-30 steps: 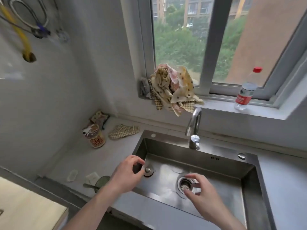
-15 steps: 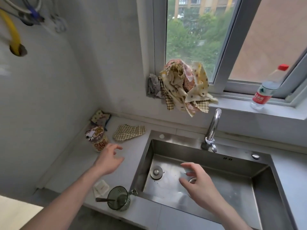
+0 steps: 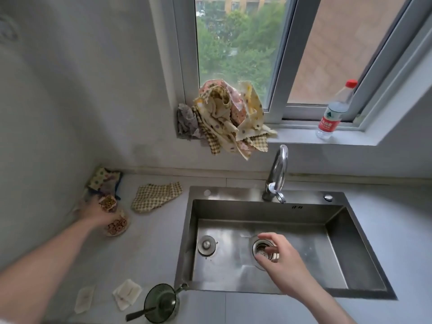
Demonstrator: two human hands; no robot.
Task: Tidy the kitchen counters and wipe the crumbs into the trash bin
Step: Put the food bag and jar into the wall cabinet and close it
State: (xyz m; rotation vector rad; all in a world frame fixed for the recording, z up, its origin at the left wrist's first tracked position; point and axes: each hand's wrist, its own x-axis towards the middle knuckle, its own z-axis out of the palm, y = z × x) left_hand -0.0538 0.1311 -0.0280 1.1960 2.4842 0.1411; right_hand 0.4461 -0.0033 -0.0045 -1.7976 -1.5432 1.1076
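the left hand [image 3: 97, 212] is on the noodle cup [image 3: 116, 224] near the back left corner of the worktop [image 3: 152, 249]; the fingers seem to curl round the cup, but this part is blurred, so i cannot tell if the grasp is firm. the cup leans on its side and its lid flap [image 3: 108, 203] stands up at the fingers. the right hand [image 3: 284, 260] hangs over the sink [image 3: 336, 239], relaxed, fingers loosely bent above the drain strainer [image 3: 261, 250], holding nothing. a round plug [image 3: 206, 245] lies on the sink floor, to the left of the strainer.

just behind the cup, in the corner, lies a patterned cloth [image 3: 105, 178], and a checkered cloth [image 3: 155, 196] lies between the cup and the sink's back left corner. at the front edge of the worktop are two flat white sachets [image 3: 127, 293] and a dark green glass cup [image 3: 161, 302] with a utensil in it. the tap [image 3: 277, 174] stands at the back rim of the sink. on the window sill [image 3: 299, 136] is a heap of cloths [image 3: 229, 115] at the left end and a plastic bottle [image 3: 332, 115] with red cap to the right.
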